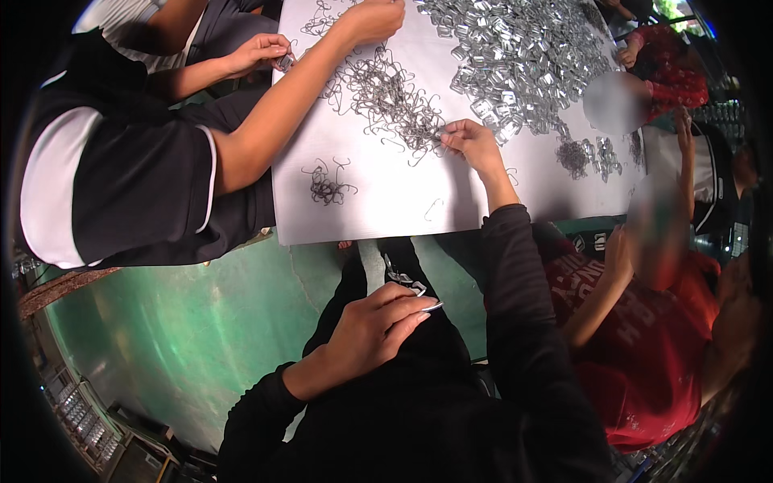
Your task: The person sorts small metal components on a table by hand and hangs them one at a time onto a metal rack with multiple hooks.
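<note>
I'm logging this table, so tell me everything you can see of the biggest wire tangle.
The wire tangle is a loose, irregular heap of thin, dark grey pieces with curved ends, apparently metal. It sprawls across the white tabletop, left of the shiny pieces. The right hand touches its near right end, though its grip is unclear.

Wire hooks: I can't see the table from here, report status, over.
Left hand pinching shiny metal piece. Right hand at right edge of wire hook pile, grip unclear. Co-worker's forearm over table's left side.
</note>
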Demonstrator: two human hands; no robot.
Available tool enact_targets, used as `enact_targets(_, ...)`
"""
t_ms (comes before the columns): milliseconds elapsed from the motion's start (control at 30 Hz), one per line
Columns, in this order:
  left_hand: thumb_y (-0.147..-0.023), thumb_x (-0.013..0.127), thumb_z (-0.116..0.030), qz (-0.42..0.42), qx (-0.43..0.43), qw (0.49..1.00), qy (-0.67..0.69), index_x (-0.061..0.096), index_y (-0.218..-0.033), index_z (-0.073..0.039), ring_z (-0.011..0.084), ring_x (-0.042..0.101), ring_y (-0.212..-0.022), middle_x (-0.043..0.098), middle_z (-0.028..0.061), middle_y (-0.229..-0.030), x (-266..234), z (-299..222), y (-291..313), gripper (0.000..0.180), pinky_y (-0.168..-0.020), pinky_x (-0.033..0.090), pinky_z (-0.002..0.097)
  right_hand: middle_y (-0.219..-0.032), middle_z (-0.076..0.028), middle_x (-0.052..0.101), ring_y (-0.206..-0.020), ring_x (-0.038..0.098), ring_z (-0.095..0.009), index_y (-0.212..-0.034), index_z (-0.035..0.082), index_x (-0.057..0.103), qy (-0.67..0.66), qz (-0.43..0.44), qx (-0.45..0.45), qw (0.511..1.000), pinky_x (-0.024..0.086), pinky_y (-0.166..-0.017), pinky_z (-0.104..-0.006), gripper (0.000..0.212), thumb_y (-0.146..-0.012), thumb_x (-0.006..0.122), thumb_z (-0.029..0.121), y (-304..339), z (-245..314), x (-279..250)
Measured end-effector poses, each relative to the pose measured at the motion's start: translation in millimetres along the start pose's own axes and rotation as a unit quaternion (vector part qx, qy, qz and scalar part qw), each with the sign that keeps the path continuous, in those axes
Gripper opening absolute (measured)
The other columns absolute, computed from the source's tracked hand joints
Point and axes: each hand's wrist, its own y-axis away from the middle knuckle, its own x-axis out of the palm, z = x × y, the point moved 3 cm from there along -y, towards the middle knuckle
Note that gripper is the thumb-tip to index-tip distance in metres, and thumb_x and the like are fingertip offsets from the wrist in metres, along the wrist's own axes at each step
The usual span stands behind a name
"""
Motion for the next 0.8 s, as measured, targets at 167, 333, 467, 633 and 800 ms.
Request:
enact_targets(167, -0.081, 0.064, -0.005, -0.015, 0.000, 1.000, 0.000, 0.065, -0.100, -0.007, 0.0180, 0.062, -0.067, 0.060, 0.0067, -0.088, 4, 1, 3, 0.019, -0.057, 0.051, 0.0266, -0.076, -0.006, 0.067, -0.059, 0.058, -0.007, -0.090, 0.001, 0.062, -0.016, -0.007, 0.062, 0.998, 0.041, -0.049, -0.0189, 0.018, -0.079, 0.071, 0.012, 18, 6, -7)
enact_targets(333, -0.082, 0.062, -0.004, -0.007, 0.016, 1.000, 0.011, 0.065, -0.102, -0.007, 0.0169, 0.059, -0.065, 0.059, 0.0059, -0.086, 10, 7, 2, 0.020, -0.057, 0.048, 0.0257, -0.083, -0.009, 0.068, -0.067, 0.063, -0.011, -0.093, -0.001, 0.062, -0.176, -0.045, 0.059, 0.982, 0.049, -0.059, -0.0193, 0.018, -0.081, 0.069, 0.010, 51, 9, -10)
enact_targets(467, -0.083, 0.061, -0.002, 0.010, 0.044, 0.999, -0.004, 0.065, -0.103, -0.006, 0.0160, 0.058, -0.067, 0.058, 0.0060, -0.087, 13, 5, 0, 0.021, -0.059, 0.048, 0.0255, -0.086, -0.010, 0.067, -0.070, 0.065, -0.013, -0.095, -0.001, 0.062, -0.243, -0.063, 0.053, 0.966, 0.052, -0.063, -0.0209, 0.018, -0.082, 0.067, 0.009, 89, 22, -11)
enact_targets(633, -0.079, 0.062, 0.003, 0.038, 0.057, 0.998, 0.002, 0.066, -0.101, -0.005, 0.0145, 0.060, -0.070, 0.061, 0.0063, -0.086, 17, -1, -8, 0.023, -0.062, 0.048, 0.0243, -0.080, -0.007, 0.065, -0.067, 0.062, -0.011, -0.089, 0.000, 0.062, -0.270, -0.078, 0.015, 0.960, 0.046, -0.055, -0.0191, 0.016, -0.084, 0.066, 0.014, 177, 67, -9)
enact_targets(800, -0.080, 0.060, 0.003, 0.060, 0.074, 0.995, 0.005, 0.065, -0.103, -0.006, 0.0159, 0.060, -0.070, 0.060, 0.0069, -0.087, 22, -6, -18, 0.024, -0.062, 0.048, 0.0267, -0.074, 0.001, 0.055, -0.064, 0.047, -0.005, -0.083, 0.002, 0.060, -0.217, -0.133, -0.056, 0.965, 0.037, -0.056, -0.0181, 0.012, -0.083, 0.068, 0.011, 271, 90, 3)
